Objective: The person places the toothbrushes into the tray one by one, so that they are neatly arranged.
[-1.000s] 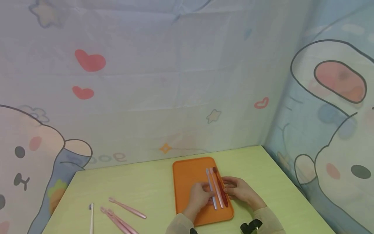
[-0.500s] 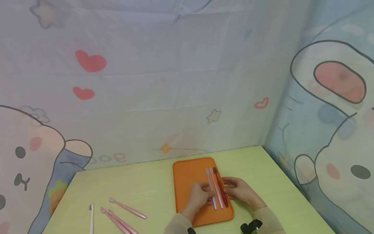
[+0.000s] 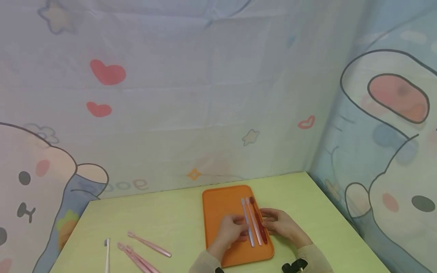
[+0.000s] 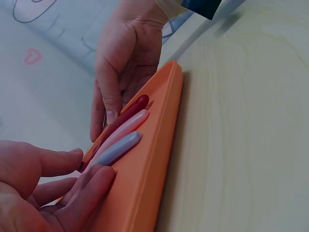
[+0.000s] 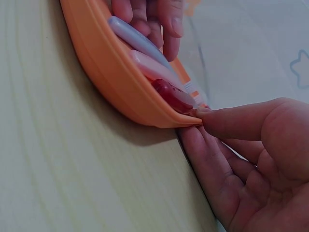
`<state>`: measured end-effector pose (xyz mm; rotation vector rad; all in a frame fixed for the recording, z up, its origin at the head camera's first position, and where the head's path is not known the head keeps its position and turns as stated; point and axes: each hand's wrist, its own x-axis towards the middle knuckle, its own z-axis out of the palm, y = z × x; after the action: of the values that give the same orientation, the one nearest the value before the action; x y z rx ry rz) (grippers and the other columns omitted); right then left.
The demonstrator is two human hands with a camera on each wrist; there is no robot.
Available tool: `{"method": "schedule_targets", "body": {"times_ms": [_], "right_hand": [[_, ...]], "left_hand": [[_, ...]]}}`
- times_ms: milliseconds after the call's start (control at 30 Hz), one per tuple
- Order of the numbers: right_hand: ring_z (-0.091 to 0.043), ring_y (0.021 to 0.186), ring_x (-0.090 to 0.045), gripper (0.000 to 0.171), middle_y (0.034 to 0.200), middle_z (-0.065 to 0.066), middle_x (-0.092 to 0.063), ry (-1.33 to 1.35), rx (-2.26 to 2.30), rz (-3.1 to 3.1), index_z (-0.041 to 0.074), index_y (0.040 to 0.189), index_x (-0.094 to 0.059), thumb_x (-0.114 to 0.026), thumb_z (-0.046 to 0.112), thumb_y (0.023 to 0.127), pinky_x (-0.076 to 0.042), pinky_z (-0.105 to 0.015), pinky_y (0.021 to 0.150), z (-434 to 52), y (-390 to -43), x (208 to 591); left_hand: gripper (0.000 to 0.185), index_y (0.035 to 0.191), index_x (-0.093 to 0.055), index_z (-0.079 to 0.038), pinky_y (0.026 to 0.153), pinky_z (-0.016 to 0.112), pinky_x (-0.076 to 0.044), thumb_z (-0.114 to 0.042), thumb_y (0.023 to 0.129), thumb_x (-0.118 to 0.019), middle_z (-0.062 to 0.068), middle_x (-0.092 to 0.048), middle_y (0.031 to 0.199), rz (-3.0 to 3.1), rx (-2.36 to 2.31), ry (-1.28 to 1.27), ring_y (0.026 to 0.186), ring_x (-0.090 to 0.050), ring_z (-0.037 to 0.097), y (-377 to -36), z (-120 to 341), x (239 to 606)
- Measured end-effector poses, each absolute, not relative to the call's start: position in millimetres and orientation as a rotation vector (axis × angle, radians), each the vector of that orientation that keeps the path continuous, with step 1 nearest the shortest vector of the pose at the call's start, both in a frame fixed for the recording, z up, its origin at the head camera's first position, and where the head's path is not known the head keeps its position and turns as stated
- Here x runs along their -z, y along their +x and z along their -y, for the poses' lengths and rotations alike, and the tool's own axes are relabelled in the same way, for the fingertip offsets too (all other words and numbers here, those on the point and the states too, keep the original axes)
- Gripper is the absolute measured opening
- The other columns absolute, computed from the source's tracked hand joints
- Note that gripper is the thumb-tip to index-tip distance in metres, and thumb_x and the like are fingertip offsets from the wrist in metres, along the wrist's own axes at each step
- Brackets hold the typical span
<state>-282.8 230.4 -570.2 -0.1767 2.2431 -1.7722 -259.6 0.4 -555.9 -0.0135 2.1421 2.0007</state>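
Note:
An orange tray [image 3: 218, 204] lies on the yellow-green table with three toothbrushes side by side in it: light blue [image 3: 247, 223], pink [image 3: 253, 223] and dark red [image 3: 259, 225]. My left hand [image 3: 237, 228] rests on the tray floor, its straight fingers [image 4: 91, 186] touching the blue toothbrush [image 4: 116, 149]. My right hand [image 3: 271, 220] lies along the tray's right rim [image 4: 161, 140]. Its thumb [image 5: 231, 121] presses the rim beside the red toothbrush [image 5: 171, 95], and its fingers lie flat on the table. Neither hand grips anything.
Three pink toothbrushes [image 3: 148, 243] and a white one [image 3: 107, 254] lie loose on the table at the front left. Cartoon-printed cloth walls close off the back and the right side. A black wrist strap [image 3: 293, 265] shows at the bottom edge.

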Motion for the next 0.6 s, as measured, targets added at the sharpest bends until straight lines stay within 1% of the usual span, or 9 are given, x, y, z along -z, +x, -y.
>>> {"method": "schedule_targets", "body": {"times_ms": [200,367,500,600], "right_hand": [[-0.028,0.116,-0.068,0.058,0.147,-0.029,-0.059,-0.183,1.76,-2.238,-0.008,0.152,-0.051,-0.072,0.004,0.099,-0.063,-0.04,0.081,-231,-281,571],[-0.028,0.116,-0.068,0.058,0.146,-0.029,-0.058,-0.186,1.75,-2.249,-0.008,0.152,-0.051,-0.072,0.004,0.099,-0.063,-0.041,0.081,-232,-280,571],[-0.027,0.114,-0.069,0.058,0.146,-0.029,-0.059,-0.191,1.752,-2.245,-0.008,0.152,-0.051,-0.073,0.004,0.099,-0.064,-0.04,0.081,-231,-282,570],[-0.027,0.113,-0.069,0.058,0.146,-0.029,-0.059,-0.196,1.759,-2.234,-0.008,0.152,-0.051,-0.072,0.004,0.099,-0.063,-0.04,0.081,-231,-283,568]], "left_hand": [[0.039,0.132,-0.066,0.013,0.065,0.038,-0.066,0.002,0.095,-0.073,0.012,-0.072,0.104,-2.115,-2.016,0.001,0.079,-0.074,0.022,-256,13,552],[0.039,0.132,-0.065,0.014,0.065,0.04,-0.066,0.0,0.097,-0.072,0.011,-0.073,0.1,-2.097,-2.03,0.049,0.078,-0.073,0.021,-251,32,548],[0.041,0.133,-0.064,0.016,0.063,0.042,-0.066,-0.002,0.097,-0.071,0.016,-0.072,0.099,-2.1,-2.042,0.102,0.072,-0.073,0.022,-248,54,541],[0.043,0.134,-0.063,0.017,0.064,0.044,-0.066,-0.004,0.098,-0.071,0.019,-0.072,0.1,-2.139,-2.026,0.165,0.073,-0.074,0.027,-246,74,533]]}}
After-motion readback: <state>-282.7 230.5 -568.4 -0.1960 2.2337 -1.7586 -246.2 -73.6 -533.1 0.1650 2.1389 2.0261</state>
